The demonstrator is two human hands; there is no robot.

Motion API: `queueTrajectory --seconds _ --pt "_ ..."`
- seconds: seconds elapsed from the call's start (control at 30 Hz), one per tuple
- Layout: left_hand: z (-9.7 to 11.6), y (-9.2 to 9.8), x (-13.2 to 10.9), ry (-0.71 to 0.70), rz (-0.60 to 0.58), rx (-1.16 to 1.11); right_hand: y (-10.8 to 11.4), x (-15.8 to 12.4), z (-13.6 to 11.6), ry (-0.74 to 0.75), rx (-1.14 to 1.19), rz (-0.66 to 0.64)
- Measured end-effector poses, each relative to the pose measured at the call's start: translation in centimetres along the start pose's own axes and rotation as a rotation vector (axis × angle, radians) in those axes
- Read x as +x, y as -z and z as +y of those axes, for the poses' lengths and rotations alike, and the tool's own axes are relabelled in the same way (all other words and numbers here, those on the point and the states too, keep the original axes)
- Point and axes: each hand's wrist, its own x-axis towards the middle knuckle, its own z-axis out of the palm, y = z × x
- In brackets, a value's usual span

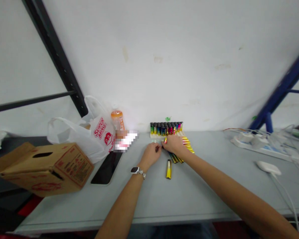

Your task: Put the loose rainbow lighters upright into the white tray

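Colourful shiny lighters [166, 129] with black tops stand in rows in a pale rack [154, 135] near the wall. At the front of this rack, my right hand [175, 145] is closed, its fingers around a small shiny yellow-and-pink lighter [165, 140] that is mostly covered. My left hand [151, 154], wearing a wristwatch [135, 170], is just left of it with curled fingers; what they hold, if anything, is hidden. More gold lighters [187, 144] lie partly under and beside my right hand. One gold lighter [168, 169] lies alone nearer me.
Leftward are a cardboard box [72, 166], a white plastic bag [89, 139], a bottle with an orange label [117, 120] and a dark-screened phone or tablet [107, 168]. On the right lie a power strip [266, 146] with cables and a white charger [268, 168]. The wall bounds the table [189, 196] behind.
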Motion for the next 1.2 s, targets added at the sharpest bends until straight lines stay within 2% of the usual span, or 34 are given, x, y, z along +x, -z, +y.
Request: queueTrajectory --seconds 0.23,0.33,0.43,0.5,0.6,0.67,0.77,0.83,0.93,1.1,1.13,1.2 --pt "-0.3 0.1 0.2 0.044 0.011 -0.055 -0.2 0.3 0.8 -0.123 0.097 -0.063" --pt "-0.3 0.3 0.1 0.037 0.042 -0.031 -0.1 -0.1 1.3 -0.128 0.174 -0.028" --pt "0.0 0.6 0.1 0.039 0.065 -0.036 -0.2 -1.0 1.9 -0.049 0.274 0.083" --pt "0.1 0.8 0.1 0.056 0.08 -0.049 -0.5 -1.6 2.4 0.012 0.441 0.194" --pt "0.2 1.0 0.1 0.086 0.111 -0.05 -1.0 -2.0 2.7 0.026 0.833 0.336" --pt "0.1 1.0 0.1 0.093 0.127 -0.05 -1.3 -2.1 2.7 -0.01 1.066 0.391" --pt "-0.1 1.0 0.1 0.087 0.132 -0.058 -1.5 -2.5 2.3 -0.028 1.289 0.422" --pt "-0.3 0.9 0.1 0.076 0.131 -0.06 -1.4 -3.0 1.7 -0.017 1.443 0.364" --pt "-0.4 0.7 0.2 0.065 0.114 -0.052 -1.2 -3.9 0.7 -0.047 1.656 0.187" --pt "0.2 0.3 0.2 0.059 0.077 -0.051 -0.7 -4.5 0.1 -0.244 1.804 -0.115" --pt "0.4 0.2 0.1 0.058 0.066 -0.053 -0.6 -4.5 0.1 -0.299 1.798 -0.134" --pt "0.7 0.1 0.1 0.06 0.047 -0.052 -0.4 -4.4 0.1 -0.39 1.759 -0.088"
